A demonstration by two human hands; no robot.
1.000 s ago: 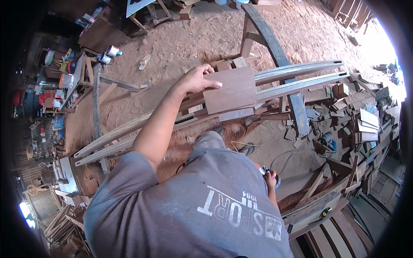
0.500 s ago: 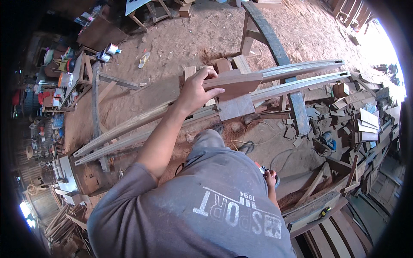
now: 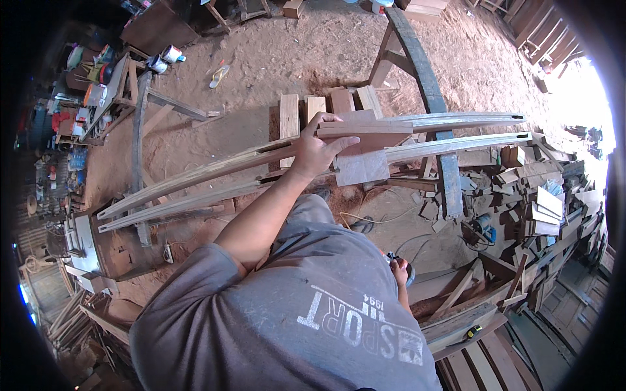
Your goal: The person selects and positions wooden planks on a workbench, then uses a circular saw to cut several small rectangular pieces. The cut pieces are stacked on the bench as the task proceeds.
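1. Above the middle of two long wooden rails, the left grip pinches a brown board by its left end, thumb on the near side and fingers beyond.
2. From a bent elbow, the left forearm slants up and to the right, crossing over the near rail.
3. Beside the person's right hip, the right grip is curled around a tool, mostly hidden.
4. A pale board lies across the rails under the brown board, its lower end past the near rail's near edge; whether the two boards touch, I cannot tell.
5. The far rail and near rail rest on a left sawhorse and a right sawhorse, their right ends jutting beyond the latter's right edge.
6. Wooden blocks line up at the far rail's far edge.
7. Around them, the brown floor bears a sandal and, to the right, heaped offcuts.
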